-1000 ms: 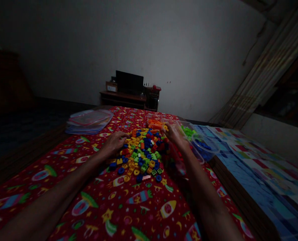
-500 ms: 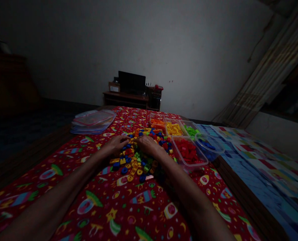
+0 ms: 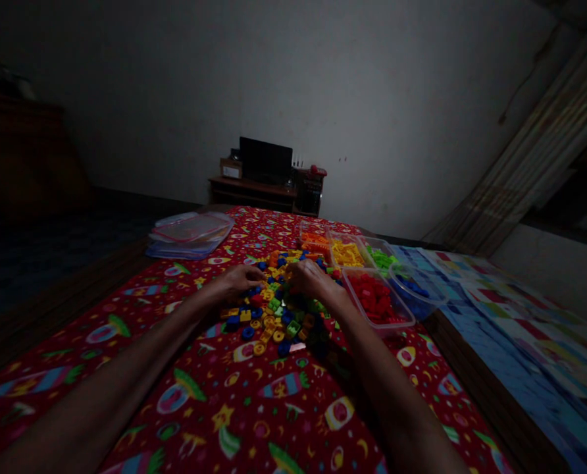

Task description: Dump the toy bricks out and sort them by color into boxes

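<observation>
A loose pile of small toy building blocks (image 3: 274,322) in yellow, blue, green, red and orange lies on a red patterned cloth (image 3: 244,388). At the pile's left side, my left hand (image 3: 240,280) is closed, its fingers bent together over the blocks. My right hand (image 3: 309,278) curls down over the pile's right half, closed, with its fingertips mostly hidden. Whatever is between the fingers of either hand is too small and dark to make out. Just right of the pile stands a clear box of red blocks (image 3: 375,299).
Behind the red box are clear boxes of orange pieces (image 3: 316,243), yellow pieces (image 3: 347,253) and green pieces (image 3: 381,258). A round tub of blue pieces (image 3: 414,289) stands at the right. Stacked clear lids (image 3: 192,234) lie at the back left. A monitor (image 3: 266,160) stands beyond.
My right hand has moved slightly right and lifted its wrist, uncovering some blocks in the middle. My left hand stays at the pile's left side. The view has shifted a little.
</observation>
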`<state>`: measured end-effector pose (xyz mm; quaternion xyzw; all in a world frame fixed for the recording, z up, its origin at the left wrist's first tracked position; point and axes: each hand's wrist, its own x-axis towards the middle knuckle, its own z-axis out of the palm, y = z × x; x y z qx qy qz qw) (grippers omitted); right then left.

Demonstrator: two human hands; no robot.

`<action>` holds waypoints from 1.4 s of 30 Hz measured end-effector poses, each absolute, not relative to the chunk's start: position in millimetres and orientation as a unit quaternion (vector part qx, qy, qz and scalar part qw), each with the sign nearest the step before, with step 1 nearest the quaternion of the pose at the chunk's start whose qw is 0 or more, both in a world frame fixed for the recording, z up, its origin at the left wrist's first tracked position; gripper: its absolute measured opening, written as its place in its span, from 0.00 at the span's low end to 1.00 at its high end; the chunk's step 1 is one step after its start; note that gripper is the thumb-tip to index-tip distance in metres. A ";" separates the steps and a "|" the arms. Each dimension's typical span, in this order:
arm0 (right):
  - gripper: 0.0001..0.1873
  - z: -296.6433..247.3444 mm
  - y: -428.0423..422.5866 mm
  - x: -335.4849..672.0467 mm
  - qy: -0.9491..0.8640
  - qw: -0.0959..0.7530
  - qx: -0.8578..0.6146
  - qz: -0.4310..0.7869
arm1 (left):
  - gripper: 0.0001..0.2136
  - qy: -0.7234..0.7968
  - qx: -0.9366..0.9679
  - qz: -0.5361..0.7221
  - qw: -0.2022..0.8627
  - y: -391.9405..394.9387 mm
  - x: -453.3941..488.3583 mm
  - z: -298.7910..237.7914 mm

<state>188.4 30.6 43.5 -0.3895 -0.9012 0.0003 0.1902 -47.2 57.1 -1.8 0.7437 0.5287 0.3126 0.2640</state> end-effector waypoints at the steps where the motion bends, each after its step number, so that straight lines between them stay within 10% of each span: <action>1: 0.14 43.1 29.3 190.1 -0.899 0.189 -0.395 -0.006 | 0.15 0.529 0.750 0.304 0.255 57.6 -46.6 -2.4; 18: 0.08 45.5 43.1 190.8 -0.909 0.094 -0.406 -0.002 | 0.13 0.548 0.760 0.323 0.136 48.5 -41.8 19.4; 37: 0.06 49.8 35.9 184.7 -0.922 0.181 -0.335 0.070 | 0.24 0.502 0.712 0.393 0.294 27.2 -5.8 28.4; 42: 0.10 63.7 40.1 205.3 -0.882 0.181 -0.435 0.014 | 0.17 0.529 0.724 0.399 0.194 24.1 -16.6 39.7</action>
